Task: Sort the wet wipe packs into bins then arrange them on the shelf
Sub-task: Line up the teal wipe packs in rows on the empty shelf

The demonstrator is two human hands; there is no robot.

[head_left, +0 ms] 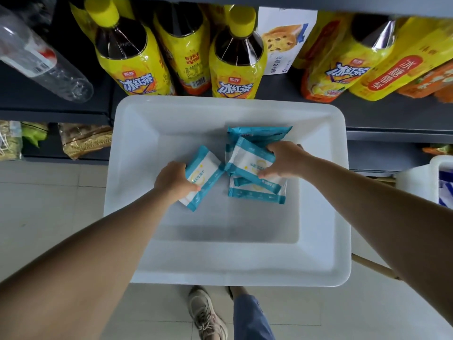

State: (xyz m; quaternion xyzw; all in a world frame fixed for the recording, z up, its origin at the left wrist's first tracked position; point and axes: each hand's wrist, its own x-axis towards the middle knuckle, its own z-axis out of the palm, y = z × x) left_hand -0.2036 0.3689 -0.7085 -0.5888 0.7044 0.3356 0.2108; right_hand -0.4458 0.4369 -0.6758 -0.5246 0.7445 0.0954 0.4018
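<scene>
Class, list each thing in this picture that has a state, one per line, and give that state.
Left hand: grips a wet wipe pack inside the bin.
Right hand: grips the top pack of the pile.
Pile of wet wipe packs: overlapping, unsorted.
White bin: open, holding the packs.
Iced tea bottles: capped, full, on the shelf.
Clear plastic bottle: lying down, looks empty.

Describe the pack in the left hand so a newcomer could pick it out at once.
Find the white bin below the shelf of yellow tea bottles. Inside it, the left hand grips one teal-and-white pack. It lies alone on the bin's left side, apart from the overlapping pile under the right hand.
</scene>
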